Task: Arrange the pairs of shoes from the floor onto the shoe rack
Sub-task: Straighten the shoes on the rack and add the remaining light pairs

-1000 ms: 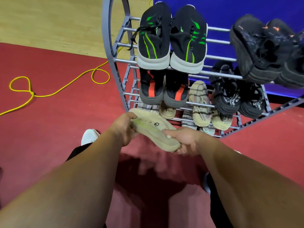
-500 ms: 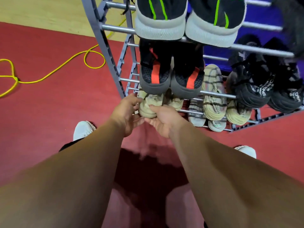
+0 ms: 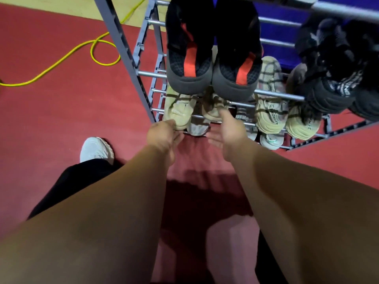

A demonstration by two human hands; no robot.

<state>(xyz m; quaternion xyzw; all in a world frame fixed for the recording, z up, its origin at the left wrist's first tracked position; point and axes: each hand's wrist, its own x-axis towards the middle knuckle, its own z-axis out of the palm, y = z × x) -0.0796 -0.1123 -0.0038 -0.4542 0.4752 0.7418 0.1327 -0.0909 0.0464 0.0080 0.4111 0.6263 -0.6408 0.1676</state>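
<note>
Pale beige knit trainers (image 3: 178, 111) lodged low on grey tubular rack (image 3: 131, 58), centre frame.
One rounded toe is touched by the relaxed left hand (image 3: 164, 134); the right hand (image 3: 227, 132) is spread open at the other.

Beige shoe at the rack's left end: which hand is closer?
Left. The left hand is at the toe of the beige shoe; the right hand is off to its right.

Dim indoor light; dark shadow on red floor (image 3: 61, 103); wide-angle edge distortion; slight motion blur.
</note>
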